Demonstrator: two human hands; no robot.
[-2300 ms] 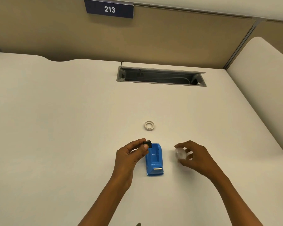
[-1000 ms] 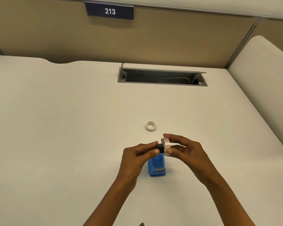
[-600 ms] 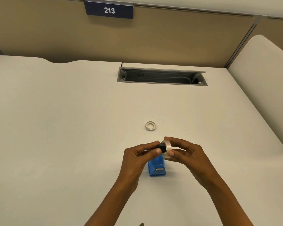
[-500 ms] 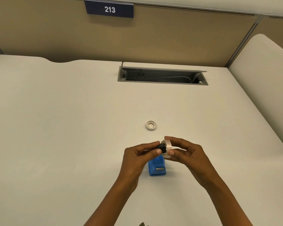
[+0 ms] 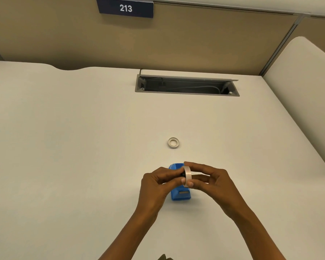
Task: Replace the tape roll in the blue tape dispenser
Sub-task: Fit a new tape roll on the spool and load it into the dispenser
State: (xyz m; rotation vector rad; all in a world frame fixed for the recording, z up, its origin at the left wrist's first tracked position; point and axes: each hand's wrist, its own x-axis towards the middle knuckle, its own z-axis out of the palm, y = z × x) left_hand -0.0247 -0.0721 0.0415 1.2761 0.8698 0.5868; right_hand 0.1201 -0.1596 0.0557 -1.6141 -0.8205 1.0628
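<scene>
Tape roll point(image 5: 187, 175), pinched in the right hand point(image 5: 212, 182), meets the black spindle point(image 5: 182, 174) gripped by the left hand point(image 5: 155, 184). Blue tape dispenser point(image 5: 180, 194) sits unloaded on the surface point(image 5: 83, 147); seating remains.

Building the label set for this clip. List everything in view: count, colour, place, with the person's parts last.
clear tape roll: 1, translucent whitish, held upright over the dispenser
small black plastic hub: 1, black, mostly hidden, at the roll's left face
blue plastic tape dispenser: 1, blue, on the desk under the hands
empty white ring-shaped tape core: 1, white, flat on the desk beyond the dispenser
white desk: 1, off-white
grey cable tray opening: 1, grey, far desk edge
number sign 213: 1, navy, on the partition
tan partition panel: 1, tan, behind the desk
left hand: 1, fingers on the hub
right hand: 1, fingers pinching the roll
</scene>
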